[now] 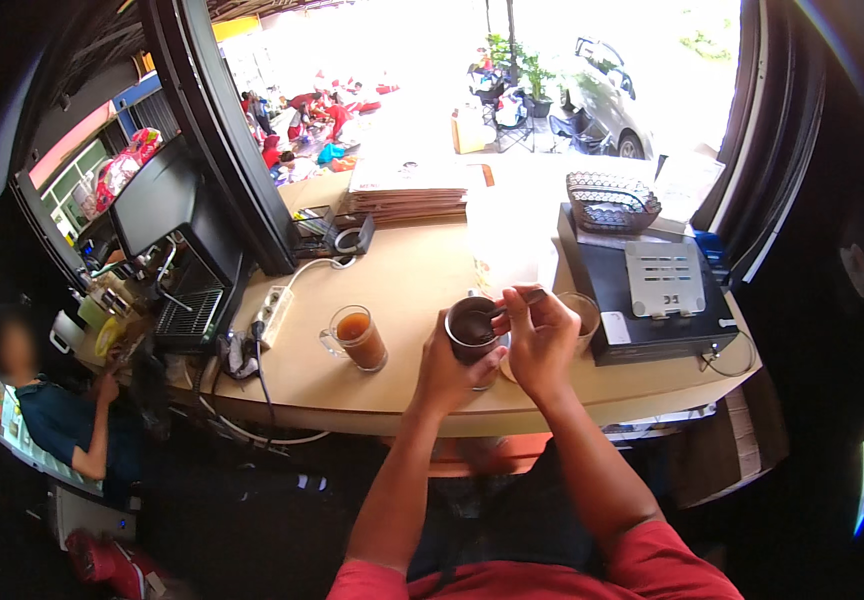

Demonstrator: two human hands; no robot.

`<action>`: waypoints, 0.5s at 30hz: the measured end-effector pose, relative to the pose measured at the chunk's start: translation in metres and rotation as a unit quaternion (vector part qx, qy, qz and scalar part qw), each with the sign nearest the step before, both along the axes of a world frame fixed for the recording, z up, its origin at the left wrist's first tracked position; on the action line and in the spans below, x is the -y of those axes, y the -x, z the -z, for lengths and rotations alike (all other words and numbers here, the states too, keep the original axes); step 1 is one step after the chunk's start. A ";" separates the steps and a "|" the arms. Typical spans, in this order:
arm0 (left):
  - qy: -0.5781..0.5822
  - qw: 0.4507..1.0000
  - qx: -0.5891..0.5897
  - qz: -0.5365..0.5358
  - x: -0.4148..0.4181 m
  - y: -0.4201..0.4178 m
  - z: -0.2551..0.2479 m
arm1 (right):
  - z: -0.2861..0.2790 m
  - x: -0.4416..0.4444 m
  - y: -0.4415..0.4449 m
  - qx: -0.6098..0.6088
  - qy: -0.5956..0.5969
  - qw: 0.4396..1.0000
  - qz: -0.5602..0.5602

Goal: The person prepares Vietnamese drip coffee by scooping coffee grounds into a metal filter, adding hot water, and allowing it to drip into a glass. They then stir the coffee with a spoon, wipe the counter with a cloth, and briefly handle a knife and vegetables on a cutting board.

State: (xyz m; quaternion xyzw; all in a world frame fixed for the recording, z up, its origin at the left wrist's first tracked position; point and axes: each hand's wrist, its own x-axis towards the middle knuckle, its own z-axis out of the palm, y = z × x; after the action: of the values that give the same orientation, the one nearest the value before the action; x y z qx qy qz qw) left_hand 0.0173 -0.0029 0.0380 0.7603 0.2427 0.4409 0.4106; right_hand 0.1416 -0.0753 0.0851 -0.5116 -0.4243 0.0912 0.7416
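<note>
My left hand [443, 367] is wrapped around a cup [469, 330] with dark contents, low over the front of the wooden counter [417, 277]. Between the fingers of my right hand [540, 341] is the handle of a spoon [518, 300], whose lower end dips into the cup. A clear glass [582, 319] stands just behind my right hand, partly covered by it. To the left of my hands, a glass mug [359, 337] of orange-brown drink rests on the counter, its handle turned left.
A black cash drawer [642, 330] with a metal stand [664, 277] and a basket [612, 202] occupies the right. Menus [409, 191] are stacked at the back. A power strip [276, 315] and an espresso machine [191, 277] are left. A person [64, 420] is at far left.
</note>
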 end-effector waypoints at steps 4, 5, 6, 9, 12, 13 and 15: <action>0.036 0.999 -0.019 -0.003 -0.002 0.006 -0.003 | -0.009 0.008 0.004 0.077 0.005 0.997 0.007; 0.031 0.999 -0.013 0.000 -0.003 0.005 -0.001 | -0.011 0.010 0.005 0.099 0.003 0.995 0.008; 0.024 1.000 -0.006 0.003 -0.004 0.004 0.001 | -0.010 0.011 0.004 0.119 0.001 0.993 0.017; 0.037 0.999 -0.004 0.004 -0.004 0.003 0.003 | -0.007 0.017 0.003 0.152 0.003 0.988 0.011; 0.054 0.998 -0.018 0.004 -0.005 0.004 0.006 | -0.004 0.027 0.007 0.137 0.003 0.989 -0.050; 0.056 0.998 -0.023 0.003 -0.006 0.005 0.007 | -0.004 0.028 0.004 0.137 0.006 0.989 -0.056; 0.055 0.998 -0.014 0.004 -0.005 0.003 0.007 | -0.004 0.030 -0.005 0.135 0.014 0.988 -0.068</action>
State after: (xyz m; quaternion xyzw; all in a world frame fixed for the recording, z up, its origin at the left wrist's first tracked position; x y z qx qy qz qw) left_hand 0.0138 0.0022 0.0311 0.7436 0.2689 0.4150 0.4500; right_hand 0.1461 -0.1052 0.0889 -0.4997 -0.5527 0.0772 0.6625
